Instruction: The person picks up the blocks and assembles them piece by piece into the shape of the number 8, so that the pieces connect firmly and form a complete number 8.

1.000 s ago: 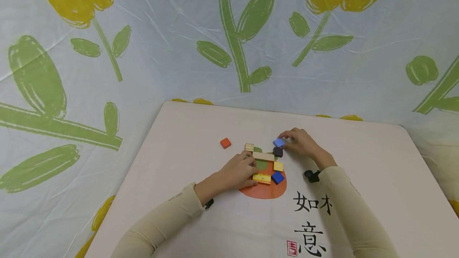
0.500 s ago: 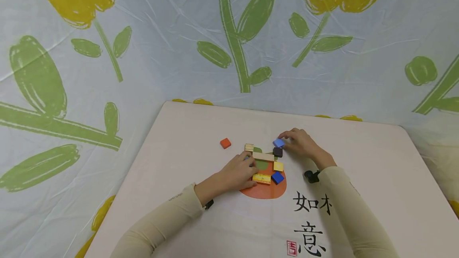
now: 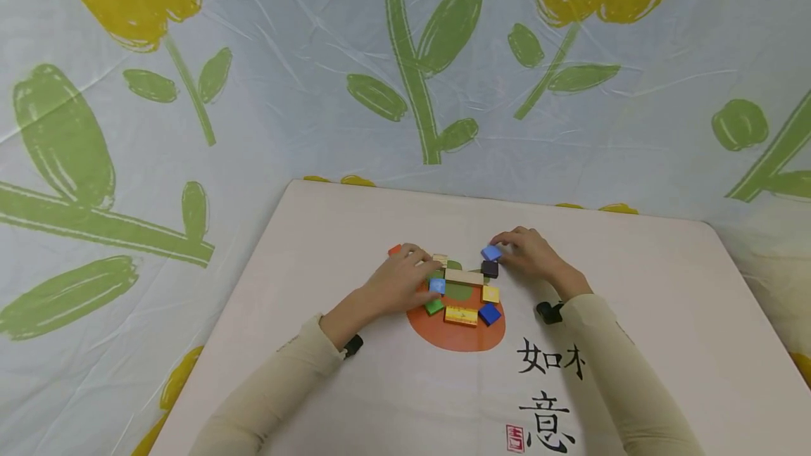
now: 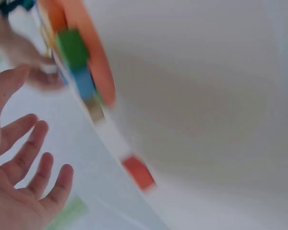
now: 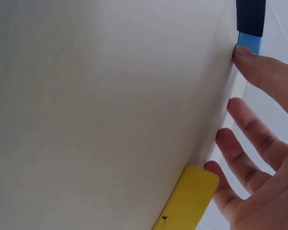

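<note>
My left hand (image 3: 402, 281) is over the left side of a ring of small wooden blocks, fingers spread and loosely bent, holding nothing. Below its fingers are a light blue block (image 3: 437, 286), a green block (image 3: 434, 307) and a plain wood block (image 3: 440, 260). In the left wrist view, that hand (image 4: 26, 167) is apart from the blocks. My right hand (image 3: 535, 255) pinches another light blue block (image 3: 491, 252) beside a black block (image 3: 490, 269). In the right wrist view its thumb touches this block (image 5: 249, 44); the index finger is hidden.
A long plain block (image 3: 464, 277), yellow blocks (image 3: 462, 316) and a dark blue block (image 3: 489, 314) lie on the table's orange print (image 3: 456, 340). A red block (image 3: 395, 250) sits farther left, partly hidden. A yellow block (image 5: 187, 201) is near the right little finger.
My left hand has let go of the blocks and moved left and away, uncovering the light blue and green blocks and partly covering the red one. The right hand stays in place.
</note>
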Demonstrator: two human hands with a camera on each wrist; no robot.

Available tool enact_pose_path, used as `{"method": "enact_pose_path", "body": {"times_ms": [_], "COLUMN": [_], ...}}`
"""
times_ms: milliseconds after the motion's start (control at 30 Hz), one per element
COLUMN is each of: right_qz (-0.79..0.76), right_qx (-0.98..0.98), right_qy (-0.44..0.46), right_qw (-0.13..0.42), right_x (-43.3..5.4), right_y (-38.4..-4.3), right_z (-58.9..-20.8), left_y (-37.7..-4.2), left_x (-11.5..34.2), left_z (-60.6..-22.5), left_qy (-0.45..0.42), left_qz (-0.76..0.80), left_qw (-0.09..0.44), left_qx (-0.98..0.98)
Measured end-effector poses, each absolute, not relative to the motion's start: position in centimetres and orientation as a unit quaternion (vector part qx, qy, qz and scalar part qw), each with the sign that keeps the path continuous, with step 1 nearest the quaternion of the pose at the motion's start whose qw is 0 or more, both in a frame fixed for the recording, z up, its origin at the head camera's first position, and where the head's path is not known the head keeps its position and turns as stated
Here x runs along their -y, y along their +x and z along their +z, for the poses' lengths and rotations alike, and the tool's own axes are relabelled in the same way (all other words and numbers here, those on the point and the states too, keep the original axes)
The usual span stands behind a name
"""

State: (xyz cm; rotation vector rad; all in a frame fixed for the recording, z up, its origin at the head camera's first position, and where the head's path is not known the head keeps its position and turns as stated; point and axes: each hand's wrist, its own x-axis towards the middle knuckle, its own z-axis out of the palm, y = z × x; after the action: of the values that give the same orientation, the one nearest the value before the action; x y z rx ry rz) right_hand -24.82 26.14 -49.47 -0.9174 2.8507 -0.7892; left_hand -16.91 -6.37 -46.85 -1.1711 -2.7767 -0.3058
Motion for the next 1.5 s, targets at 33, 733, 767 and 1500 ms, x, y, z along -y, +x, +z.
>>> {"method": "enact_pose_path", "body": {"times_ms": [33,733,767,1500], "right_qz": [-0.255,-0.250,-0.251,-0.254], "right_qx": [-0.920,-0.923,-0.923,-0.927], "right_qy": [-0.297,-0.292,-0.291,-0.275], "right_qw": [0.022,0.016,0.015,0.023], "right_x": [-26.1,-26.1,-26.1,-25.9], "right_y": [-24.8,-24.7,-24.7,-24.6], "right_z": [-49.5,-49.7,-49.7,-49.6], "left_y": [-17.3,-21.6,-21.7,-21.8], "left_x": [7.0,12.2,12.2,11.8], "left_z": [-46.6,-48.8,-48.9,-49.7], "left_qy": [-0.376,-0.173,-0.170,-0.168], "left_qz": [-0.117,-0.216,-0.217,-0.177], "left_qw": [0.064,-0.033,-0.037,-0.042], "left_qx": [0.917,0.960,0.961,0.969]}}
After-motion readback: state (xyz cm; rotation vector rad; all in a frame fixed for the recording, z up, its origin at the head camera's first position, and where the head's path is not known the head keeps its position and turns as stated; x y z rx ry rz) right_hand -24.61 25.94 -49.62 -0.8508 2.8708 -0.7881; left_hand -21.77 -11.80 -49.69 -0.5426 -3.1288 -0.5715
